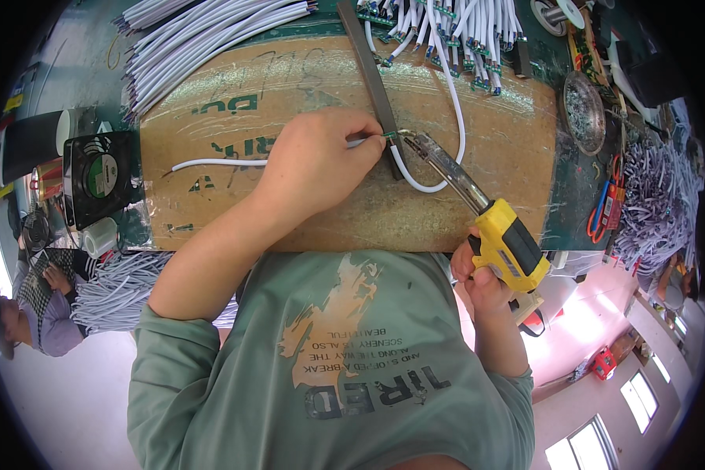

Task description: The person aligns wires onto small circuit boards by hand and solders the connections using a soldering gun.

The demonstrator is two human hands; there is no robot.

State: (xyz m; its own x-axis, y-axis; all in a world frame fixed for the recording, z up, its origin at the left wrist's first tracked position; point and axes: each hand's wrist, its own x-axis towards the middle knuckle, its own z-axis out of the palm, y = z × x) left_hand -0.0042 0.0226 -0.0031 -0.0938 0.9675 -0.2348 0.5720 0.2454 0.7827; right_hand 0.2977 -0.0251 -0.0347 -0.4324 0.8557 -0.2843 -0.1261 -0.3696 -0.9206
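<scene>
My left hand is closed, thumb and forefinger pinching the end of a white cable whose other end trails left over the cardboard. At my fingertips is a small green circuit board, beside a dark flat metal bar. Another white cable curves from the board to the right and up toward the far bundle. Wrapped round the grip of a yellow and black soldering gun is my right hand. The gun's metal nose points up-left, its tip close to the board; whether they touch I cannot tell.
Cardboard covers the bench. White cables lie far left; cables with green boards lie far centre. A black fan stands left. A round metal dish and pliers lie right. Another person sits at left.
</scene>
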